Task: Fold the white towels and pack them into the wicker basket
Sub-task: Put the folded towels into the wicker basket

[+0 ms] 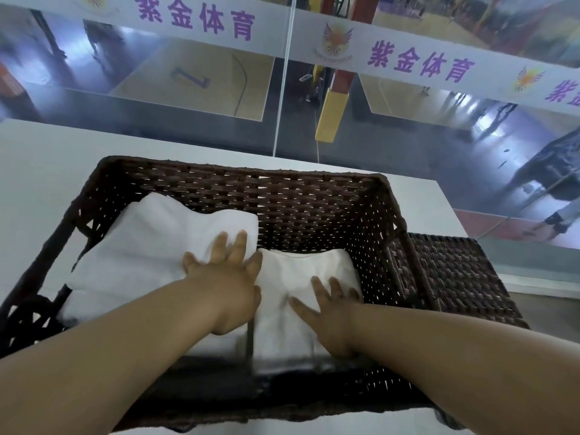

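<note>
A dark brown wicker basket (pixel 282 196) stands on a white table, and both my arms reach down into it. Folded white towels fill its left half in a stack (pixel 150 243). Another folded white towel (pixel 292 271) lies lower in the right half. My left hand (pixel 226 277) presses flat, fingers spread, on the right edge of the left stack. With straight spread fingers my right hand (pixel 329 309) lies flat on the right towel. The basket's near wall is hidden under my forearms.
The basket's woven lid (pixel 464 277) lies just right of the basket, partly over the table's (pixel 47 171) right edge. A glass wall (pixel 282 89) with a lettered white band rises behind the table. A person walks behind the glass at the far right.
</note>
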A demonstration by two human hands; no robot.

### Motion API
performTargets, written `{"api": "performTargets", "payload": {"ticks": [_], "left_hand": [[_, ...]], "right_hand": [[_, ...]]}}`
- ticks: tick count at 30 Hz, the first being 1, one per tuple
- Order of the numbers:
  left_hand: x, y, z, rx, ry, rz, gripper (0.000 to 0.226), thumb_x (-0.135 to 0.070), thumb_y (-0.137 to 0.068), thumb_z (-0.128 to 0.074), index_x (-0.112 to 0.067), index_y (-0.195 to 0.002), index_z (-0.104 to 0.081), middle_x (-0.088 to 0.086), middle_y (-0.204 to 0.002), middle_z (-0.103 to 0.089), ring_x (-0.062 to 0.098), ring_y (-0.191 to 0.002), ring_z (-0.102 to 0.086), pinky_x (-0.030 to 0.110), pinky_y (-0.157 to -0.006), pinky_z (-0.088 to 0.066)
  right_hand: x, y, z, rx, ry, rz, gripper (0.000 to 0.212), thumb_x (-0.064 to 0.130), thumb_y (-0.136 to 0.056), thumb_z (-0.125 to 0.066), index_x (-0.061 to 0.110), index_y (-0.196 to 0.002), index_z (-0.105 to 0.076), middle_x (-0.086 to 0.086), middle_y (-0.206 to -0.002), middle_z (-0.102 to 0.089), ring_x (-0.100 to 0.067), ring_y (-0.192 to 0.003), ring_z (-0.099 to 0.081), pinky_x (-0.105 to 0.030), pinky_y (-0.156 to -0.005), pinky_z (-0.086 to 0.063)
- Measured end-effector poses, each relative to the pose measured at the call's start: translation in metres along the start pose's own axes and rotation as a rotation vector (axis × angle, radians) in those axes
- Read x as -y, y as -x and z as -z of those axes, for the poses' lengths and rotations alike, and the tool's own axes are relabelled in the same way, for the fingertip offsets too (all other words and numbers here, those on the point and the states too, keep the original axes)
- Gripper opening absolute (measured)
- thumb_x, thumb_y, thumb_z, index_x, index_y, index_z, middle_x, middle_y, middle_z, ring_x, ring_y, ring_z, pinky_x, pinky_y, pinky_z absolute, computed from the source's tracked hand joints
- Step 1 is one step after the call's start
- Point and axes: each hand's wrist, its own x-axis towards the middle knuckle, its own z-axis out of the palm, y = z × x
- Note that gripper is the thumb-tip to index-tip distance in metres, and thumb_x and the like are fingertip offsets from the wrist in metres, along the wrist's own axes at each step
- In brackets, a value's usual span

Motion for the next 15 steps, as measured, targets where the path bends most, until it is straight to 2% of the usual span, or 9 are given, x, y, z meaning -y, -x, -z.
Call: {"api": "performTargets", "payload": {"ticks": [3,5,7,9,11,13,15], "left_hand": [[0.005,0.003,-0.002,-0.005,0.043,-0.016,0.063,-0.042,-0.101,-0.024,-0.029,-0.15,0.012,0.002,-0.151,0.035,0.029,-0.141,0.027,0.064,-0.112,-0.008],[0.007,0.006,-0.001,-0.053,0.06,-0.041,0.066,-0.05,-0.098,-0.03,-0.029,-0.151,0.004,0.001,-0.156,0.025,0.027,-0.144,0.019,0.061,-0.113,-0.013],[0.012,0.01,0.002,-0.148,0.101,-0.054,0.066,-0.051,-0.095,-0.037,-0.025,-0.15,-0.012,0.005,-0.158,-0.003,0.026,-0.145,-0.006,0.054,-0.11,-0.027],[0.016,0.019,0.01,-0.219,0.095,-0.042,0.054,-0.048,-0.096,-0.038,-0.021,-0.143,-0.03,0.007,-0.143,-0.033,0.026,-0.132,-0.034,0.044,-0.101,-0.04],[0.019,0.031,0.02,-0.21,0.051,-0.017,0.045,-0.047,-0.097,-0.036,-0.022,-0.135,-0.04,0.004,-0.131,-0.045,0.024,-0.12,-0.047,0.038,-0.092,-0.044],[0.018,0.047,0.028,-0.211,0.043,-0.003,0.042,-0.049,-0.096,-0.037,-0.025,-0.13,-0.046,0.001,-0.128,-0.051,0.022,-0.116,-0.051,0.035,-0.089,-0.045],[0.014,0.065,0.034,-0.277,0.076,-0.005,0.041,-0.051,-0.095,-0.04,-0.029,-0.127,-0.049,-0.003,-0.126,-0.055,0.019,-0.113,-0.053,0.035,-0.089,-0.046]], "right_hand": [[-0.004,0.003,0.004,-0.032,0.025,0.023,0.085,0.011,-0.098,-0.042,0.04,-0.143,0.025,-0.017,-0.15,0.035,-0.048,-0.141,0.016,-0.062,-0.113,-0.011],[-0.009,0.011,0.013,-0.056,0.035,0.048,0.076,0.026,-0.099,-0.045,0.038,-0.148,0.012,-0.017,-0.157,0.015,-0.046,-0.143,-0.001,-0.057,-0.112,-0.021],[-0.014,0.022,0.027,-0.102,0.059,0.068,0.064,0.038,-0.098,-0.045,0.028,-0.151,-0.01,-0.014,-0.156,-0.015,-0.039,-0.137,-0.027,-0.05,-0.105,-0.035],[-0.02,0.039,0.038,-0.156,0.05,0.052,0.054,0.041,-0.098,-0.044,0.023,-0.146,-0.029,-0.008,-0.145,-0.038,-0.031,-0.129,-0.041,-0.045,-0.097,-0.042],[-0.026,0.059,0.044,-0.218,-0.013,0.021,0.05,0.042,-0.097,-0.044,0.023,-0.142,-0.036,-0.005,-0.138,-0.046,-0.027,-0.126,-0.045,-0.043,-0.094,-0.045],[-0.029,0.084,0.046,-0.321,-0.094,0.016,0.05,0.043,-0.096,-0.046,0.024,-0.141,-0.038,-0.004,-0.136,-0.048,-0.025,-0.124,-0.046,-0.043,-0.096,-0.045],[-0.03,0.115,0.043,-0.438,-0.168,0.015,0.051,0.044,-0.095,-0.047,0.026,-0.142,-0.038,-0.002,-0.135,-0.049,-0.023,-0.125,-0.046,-0.043,-0.096,-0.044]]}}
